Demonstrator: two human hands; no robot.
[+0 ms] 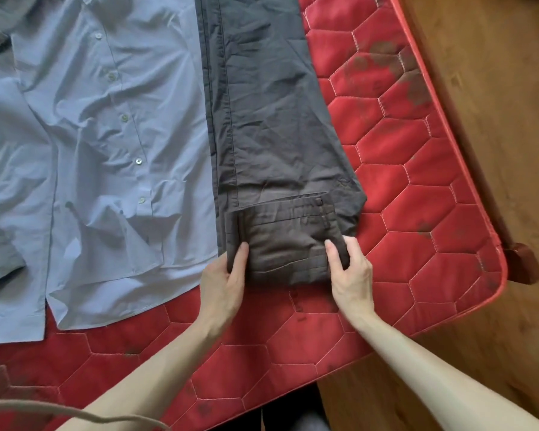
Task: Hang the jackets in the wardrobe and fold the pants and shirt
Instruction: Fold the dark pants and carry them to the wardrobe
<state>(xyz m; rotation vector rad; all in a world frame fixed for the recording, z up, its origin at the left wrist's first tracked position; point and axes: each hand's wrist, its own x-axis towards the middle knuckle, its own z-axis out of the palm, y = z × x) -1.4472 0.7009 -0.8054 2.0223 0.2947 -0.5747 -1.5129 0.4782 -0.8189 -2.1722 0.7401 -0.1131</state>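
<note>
A home bedroom: a red quilted mattress [402,188] with stained hexagon stitching lies on a wooden floor [495,88], and clothes are spread flat on it, a blue shirt [91,150] beside brown pants [268,119].

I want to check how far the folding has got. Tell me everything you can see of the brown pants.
The brown pants look like thin, creased cotton. They lie lengthwise on the red quilted mattress, their left edge beside or slightly over the blue shirt. The near end, showing waistband and belt loops, is folded or rolled into a thick block; the rest stretches flat out of frame. The left hand and right hand grip the block's two sides.
</note>
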